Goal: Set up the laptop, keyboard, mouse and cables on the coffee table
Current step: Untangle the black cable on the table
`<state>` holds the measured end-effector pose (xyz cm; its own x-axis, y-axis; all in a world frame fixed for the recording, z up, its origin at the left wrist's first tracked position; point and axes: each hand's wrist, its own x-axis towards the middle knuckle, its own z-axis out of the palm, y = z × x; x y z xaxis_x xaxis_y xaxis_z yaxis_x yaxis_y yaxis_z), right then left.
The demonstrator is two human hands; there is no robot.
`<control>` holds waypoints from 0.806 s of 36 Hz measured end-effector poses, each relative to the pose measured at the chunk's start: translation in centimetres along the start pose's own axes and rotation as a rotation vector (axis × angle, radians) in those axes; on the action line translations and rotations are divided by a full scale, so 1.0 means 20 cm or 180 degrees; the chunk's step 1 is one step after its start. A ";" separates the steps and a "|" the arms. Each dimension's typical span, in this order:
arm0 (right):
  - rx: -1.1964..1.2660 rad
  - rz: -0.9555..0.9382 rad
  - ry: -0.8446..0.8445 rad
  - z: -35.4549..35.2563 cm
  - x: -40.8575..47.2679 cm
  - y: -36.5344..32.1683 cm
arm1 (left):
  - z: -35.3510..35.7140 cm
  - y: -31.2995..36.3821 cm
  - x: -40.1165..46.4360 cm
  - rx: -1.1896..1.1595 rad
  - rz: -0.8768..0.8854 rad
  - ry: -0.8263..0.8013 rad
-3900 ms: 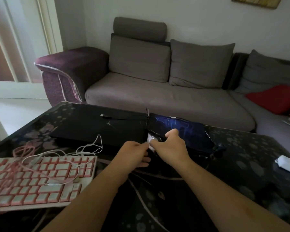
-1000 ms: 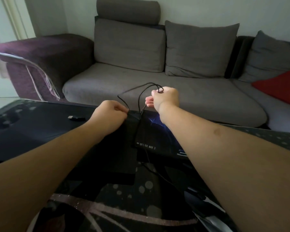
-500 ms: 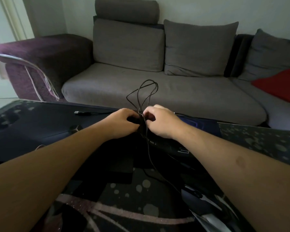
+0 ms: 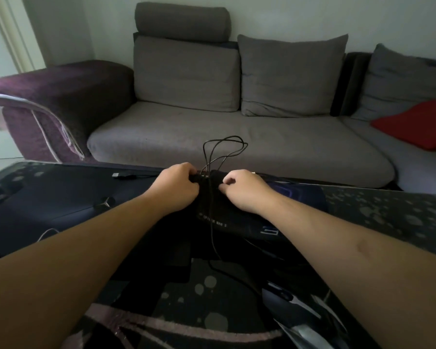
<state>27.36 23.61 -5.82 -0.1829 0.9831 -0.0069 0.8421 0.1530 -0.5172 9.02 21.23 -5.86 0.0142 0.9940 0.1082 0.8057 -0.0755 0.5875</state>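
Above coffee table (image 4: pixel 388 207), both hands again together, left hand (image 4: pixel 178 187) and right hand (image 4: pixel 244 190) pinching black cable (image 4: pixel 224 147).

The room is dim. Soft daylight comes from left of the sofa (image 4: pixel 237 137). Edges look bent.

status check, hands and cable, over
Both hands, left and right, pinch the black cable. Loops stand above mouse pad. Nothing in the way.
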 end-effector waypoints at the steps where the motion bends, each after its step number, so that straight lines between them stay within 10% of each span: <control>1: 0.0057 0.0025 0.0005 0.01 0.01 -0.01 | 0.00 -0.02 0.01 0.0107 -0.0028 -0.0033; 29: 0.2467 0.0648 0.0794 -0.05 0.14 -0.04 | -0.05 -0.01 0.15 0.0503 0.0111 -0.0746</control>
<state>26.77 26.41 -4.59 0.1291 0.9914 -0.0214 0.2427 -0.0525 -0.9687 8.23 24.21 -4.82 0.1652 0.9835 -0.0732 0.8844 -0.1149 0.4525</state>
